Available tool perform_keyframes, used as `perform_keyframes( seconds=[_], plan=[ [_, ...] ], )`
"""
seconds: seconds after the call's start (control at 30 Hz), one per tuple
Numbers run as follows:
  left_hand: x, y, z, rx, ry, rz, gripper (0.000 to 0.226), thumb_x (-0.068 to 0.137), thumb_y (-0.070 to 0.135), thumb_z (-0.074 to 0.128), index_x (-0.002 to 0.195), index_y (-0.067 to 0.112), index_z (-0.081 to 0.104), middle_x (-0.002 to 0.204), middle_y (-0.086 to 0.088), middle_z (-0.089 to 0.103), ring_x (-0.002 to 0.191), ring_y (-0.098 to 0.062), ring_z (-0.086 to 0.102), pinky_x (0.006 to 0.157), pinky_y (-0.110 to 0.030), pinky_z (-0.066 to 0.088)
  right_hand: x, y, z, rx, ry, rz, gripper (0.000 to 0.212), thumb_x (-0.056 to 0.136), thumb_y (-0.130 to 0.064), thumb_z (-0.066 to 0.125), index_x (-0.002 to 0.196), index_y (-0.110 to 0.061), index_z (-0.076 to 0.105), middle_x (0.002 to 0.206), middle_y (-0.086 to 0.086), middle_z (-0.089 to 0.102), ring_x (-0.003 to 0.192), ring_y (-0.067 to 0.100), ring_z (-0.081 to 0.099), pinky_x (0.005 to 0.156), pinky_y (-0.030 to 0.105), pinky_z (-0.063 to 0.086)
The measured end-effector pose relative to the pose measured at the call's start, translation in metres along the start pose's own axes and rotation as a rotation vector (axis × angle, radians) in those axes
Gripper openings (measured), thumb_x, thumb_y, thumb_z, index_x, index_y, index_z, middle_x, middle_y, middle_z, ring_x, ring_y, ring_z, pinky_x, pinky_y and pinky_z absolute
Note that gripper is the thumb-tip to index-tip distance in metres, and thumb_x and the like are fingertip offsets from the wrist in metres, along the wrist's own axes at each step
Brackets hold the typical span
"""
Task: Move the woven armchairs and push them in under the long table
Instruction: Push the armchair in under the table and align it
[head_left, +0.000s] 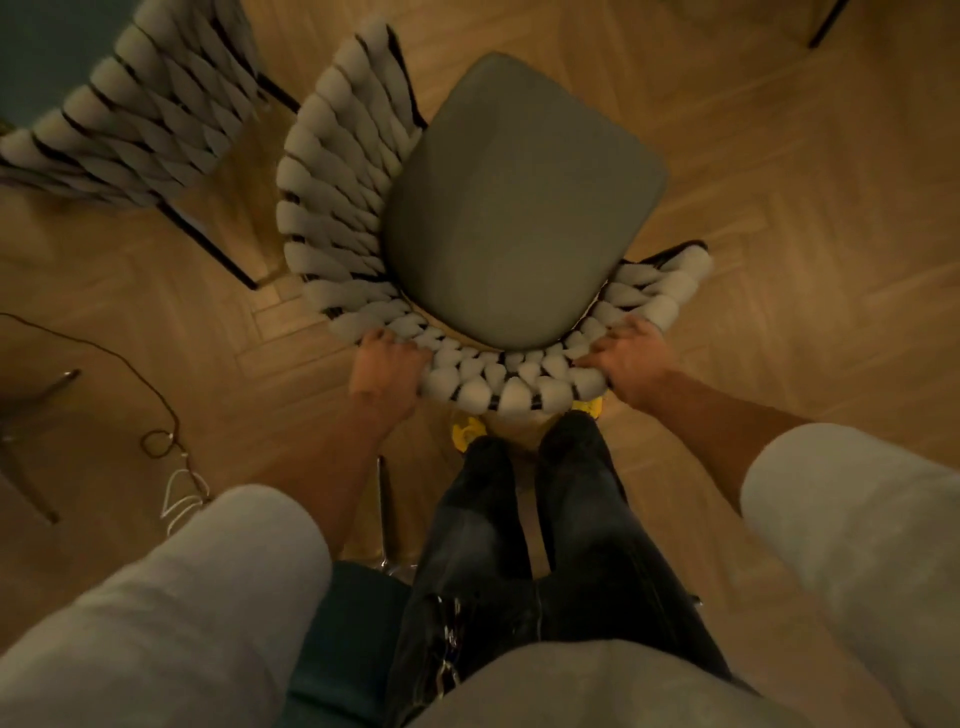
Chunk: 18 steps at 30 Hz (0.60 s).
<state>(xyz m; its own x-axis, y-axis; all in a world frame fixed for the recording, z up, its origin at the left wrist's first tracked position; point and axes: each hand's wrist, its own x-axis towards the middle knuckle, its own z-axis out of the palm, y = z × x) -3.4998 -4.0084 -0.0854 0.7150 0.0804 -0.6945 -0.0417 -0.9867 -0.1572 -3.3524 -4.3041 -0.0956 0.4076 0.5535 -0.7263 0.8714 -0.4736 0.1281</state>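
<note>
A woven armchair (519, 208) with a grey seat cushion and a thick white braided backrest stands on the wooden floor right in front of me. My left hand (387, 364) grips the left end of the curved backrest. My right hand (631, 358) grips its right end. A second woven armchair (140, 119) stands at the upper left, its back toward me. A dark blue-grey surface (47, 47) shows in the top left corner behind that chair; I cannot tell whether it is the long table.
A dark cable (150, 395) and a white cord (182, 499) lie on the floor at left, near a metal chair leg (31, 431). Another thin black leg (826, 26) shows at the top right. My legs and yellow shoes stand just behind the chair.
</note>
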Motion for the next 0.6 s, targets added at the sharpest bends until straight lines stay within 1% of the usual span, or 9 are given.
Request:
perform_keyframes(
  seconds=[0.07, 0.13, 0.2, 0.27, 0.37, 0.43, 0.47, 0.53, 0.6],
  plan=[
    [0.002, 0.023, -0.001, -0.029, 0.028, 0.025, 0.046, 0.087, 0.056, 0.063, 0.127, 0.035, 0.056, 0.120, 0.002, 0.067, 0.112, -0.025, 0.057, 0.104, -0.044, 0.039, -0.002, 0.020, 0.002, -0.027, -0.056, 0.078, 0.047, 0.100, -0.040, 0.054, 0.145, -0.049, 0.046, 0.153, -0.009, 0.048, 0.148, 0.024, 0.033, 0.125, 0.048, 0.008],
    [0.004, 0.036, -0.002, -0.076, 0.054, 0.084, 0.049, 0.085, 0.064, 0.062, 0.123, 0.034, 0.057, 0.115, 0.001, 0.069, 0.108, -0.025, 0.059, 0.101, -0.044, 0.042, -0.006, 0.027, 0.004, -0.039, -0.109, 0.134, 0.049, 0.098, -0.039, 0.055, 0.146, -0.039, 0.048, 0.154, -0.001, 0.046, 0.150, 0.029, 0.029, 0.126, 0.051, 0.003],
    [0.008, 0.032, -0.003, -0.171, 0.052, 0.159, 0.059, 0.079, 0.073, 0.064, 0.126, 0.037, 0.057, 0.118, 0.003, 0.068, 0.113, -0.024, 0.059, 0.104, -0.044, 0.041, -0.011, 0.020, 0.006, -0.021, -0.136, 0.157, 0.056, 0.092, -0.042, 0.059, 0.145, -0.028, 0.050, 0.151, 0.006, 0.048, 0.147, 0.033, 0.031, 0.125, 0.055, 0.002],
    [0.014, 0.011, -0.003, -0.219, 0.031, 0.207, 0.065, 0.077, 0.072, 0.068, 0.133, 0.042, 0.056, 0.128, 0.007, 0.064, 0.122, -0.022, 0.056, 0.108, -0.044, 0.035, -0.016, -0.003, 0.006, 0.055, -0.143, 0.158, 0.068, 0.085, -0.054, 0.062, 0.144, -0.023, 0.049, 0.149, 0.009, 0.049, 0.145, 0.034, 0.034, 0.124, 0.059, 0.003],
    [0.022, -0.028, 0.000, -0.100, 0.004, 0.201, 0.060, 0.082, 0.059, 0.067, 0.138, 0.046, 0.050, 0.139, 0.010, 0.058, 0.129, -0.020, 0.051, 0.112, -0.044, 0.031, -0.016, -0.062, 0.003, 0.257, -0.074, 0.167, 0.079, 0.080, -0.069, 0.055, 0.139, -0.017, 0.052, 0.142, 0.009, 0.055, 0.137, 0.032, 0.044, 0.123, 0.057, 0.011],
    [0.028, -0.051, 0.000, -0.001, -0.012, 0.172, 0.060, 0.085, 0.057, 0.063, 0.141, 0.044, 0.047, 0.144, 0.008, 0.055, 0.133, -0.021, 0.048, 0.114, -0.044, 0.030, -0.010, -0.100, -0.004, 0.365, -0.006, 0.229, 0.084, 0.077, -0.076, 0.050, 0.134, -0.014, 0.055, 0.134, 0.010, 0.059, 0.129, 0.031, 0.051, 0.121, 0.056, 0.013],
    [0.030, -0.059, -0.002, 0.041, -0.021, 0.152, 0.063, 0.084, 0.060, 0.062, 0.143, 0.043, 0.046, 0.146, 0.007, 0.053, 0.135, -0.021, 0.045, 0.116, -0.045, 0.027, -0.007, -0.112, -0.008, 0.386, 0.016, 0.253, 0.082, 0.078, -0.075, 0.052, 0.134, -0.016, 0.055, 0.132, 0.009, 0.060, 0.126, 0.030, 0.053, 0.120, 0.056, 0.014],
    [0.034, -0.068, -0.005, 0.118, -0.029, 0.142, 0.068, 0.083, 0.063, 0.062, 0.145, 0.044, 0.043, 0.150, 0.010, 0.048, 0.141, -0.022, 0.038, 0.119, -0.049, 0.017, -0.001, -0.118, -0.017, 0.396, 0.023, 0.258, 0.071, 0.082, -0.065, 0.062, 0.136, -0.020, 0.054, 0.133, 0.005, 0.061, 0.125, 0.029, 0.054, 0.119, 0.054, 0.019],
    [0.038, -0.072, -0.006, 0.154, -0.030, 0.153, 0.065, 0.086, 0.056, 0.063, 0.146, 0.047, 0.040, 0.150, 0.012, 0.046, 0.144, -0.022, 0.034, 0.122, -0.054, 0.011, 0.002, -0.110, -0.024, 0.373, -0.020, 0.241, 0.056, 0.086, -0.050, 0.067, 0.133, -0.023, 0.055, 0.130, 0.002, 0.063, 0.124, 0.029, 0.056, 0.117, 0.053, 0.024]
  ],
)
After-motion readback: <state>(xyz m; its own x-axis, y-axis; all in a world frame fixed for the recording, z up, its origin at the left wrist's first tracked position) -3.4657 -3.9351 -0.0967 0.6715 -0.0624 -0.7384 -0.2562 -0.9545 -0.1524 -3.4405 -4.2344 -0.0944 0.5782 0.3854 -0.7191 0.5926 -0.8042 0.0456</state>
